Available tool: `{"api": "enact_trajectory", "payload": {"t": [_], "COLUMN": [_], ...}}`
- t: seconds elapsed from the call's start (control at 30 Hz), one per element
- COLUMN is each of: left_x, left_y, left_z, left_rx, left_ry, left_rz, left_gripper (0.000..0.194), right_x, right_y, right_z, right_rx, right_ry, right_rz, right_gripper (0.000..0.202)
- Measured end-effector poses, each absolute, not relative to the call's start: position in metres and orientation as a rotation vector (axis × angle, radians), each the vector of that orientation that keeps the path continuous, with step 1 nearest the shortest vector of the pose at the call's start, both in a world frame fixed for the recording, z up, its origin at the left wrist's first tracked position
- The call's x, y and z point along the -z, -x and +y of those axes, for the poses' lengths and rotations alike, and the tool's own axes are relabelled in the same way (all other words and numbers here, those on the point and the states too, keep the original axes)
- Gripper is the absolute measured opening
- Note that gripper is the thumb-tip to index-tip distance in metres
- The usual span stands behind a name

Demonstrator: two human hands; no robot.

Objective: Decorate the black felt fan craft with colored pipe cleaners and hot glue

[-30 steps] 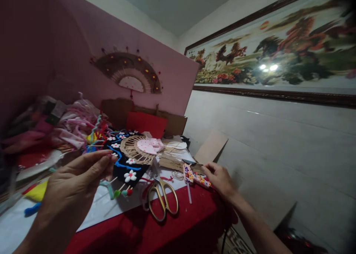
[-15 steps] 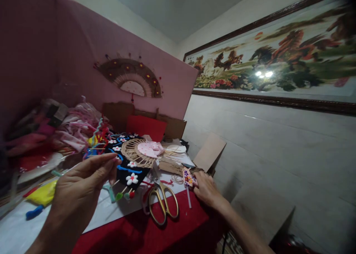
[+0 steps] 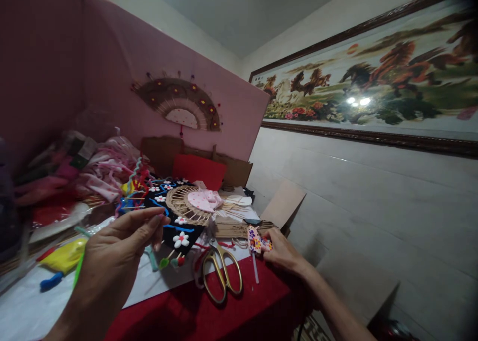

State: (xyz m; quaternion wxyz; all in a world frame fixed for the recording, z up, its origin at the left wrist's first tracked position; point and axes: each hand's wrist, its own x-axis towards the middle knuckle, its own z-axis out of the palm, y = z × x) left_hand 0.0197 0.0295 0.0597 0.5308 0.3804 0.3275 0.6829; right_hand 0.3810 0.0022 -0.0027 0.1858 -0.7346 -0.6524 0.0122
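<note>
My left hand (image 3: 119,256) is raised in front of the black fan, thumb and fingertips pinched together on something tiny and pinkish that I cannot make out. At the table's right side, my right hand (image 3: 283,251) is closed around the handle of a flower-patterned hot glue gun (image 3: 254,239). A clear glue stick (image 3: 256,269) pokes out of it toward me. Between my hands lie gold-handled scissors (image 3: 225,271), their blades pointing away. Behind them rests the black fan (image 3: 170,236), decorated with white flowers, blue trim and a ring of sticks around a pink dotted centre.
Pink cloth scraps (image 3: 108,164) are heaped at the back left. A yellow clay pack (image 3: 65,256) lies on the white sheet at left. Cardboard (image 3: 231,229), thin sticks (image 3: 233,209) and red card (image 3: 199,171) sit behind. A finished fan (image 3: 179,99) hangs on the pink panel.
The view has shifted slightly. My right hand's fingers have moved around the glue gun's handle, and more of its pattern shows. My left hand keeps its pinch.
</note>
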Motion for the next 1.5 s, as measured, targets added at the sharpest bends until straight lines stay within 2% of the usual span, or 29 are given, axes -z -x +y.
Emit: {"api": "enact_trajectory", "payload": {"t": [0.3,0.47,0.83,1.0,1.33,1.5], "left_x": [-0.06,-0.058,-0.053,-0.058,-0.057,-0.057], "left_y": [-0.02,-0.02,-0.021,-0.022,-0.022,-0.022], "left_z": [0.027,0.028,0.031,0.029,0.03,0.029], "left_rx": [-1.579,-1.59,-1.582,-1.568,-1.556,-1.575], "left_ry": [-0.897,-0.897,-0.953,-0.932,-0.928,-0.941], "left_rz": [0.777,0.779,0.758,0.729,0.719,0.715], "left_gripper": [0.037,0.036,0.03,0.032,0.034,0.031], "right_x": [0.003,-0.004,-0.025,-0.026,-0.016,-0.018], "right_y": [-0.382,-0.38,-0.384,-0.385,-0.389,-0.387], "right_z": [-0.004,-0.008,-0.003,-0.005,0.005,-0.006], "right_rx": [-0.156,-0.173,-0.256,-0.313,-0.716,-0.785], "right_ry": [1.994,1.988,1.887,1.724,1.528,1.495], "right_rz": [-1.781,-1.744,-1.82,-1.836,-1.595,-1.423], "right_gripper": [0.03,0.02,0.014,0.017,0.035,0.034]}}
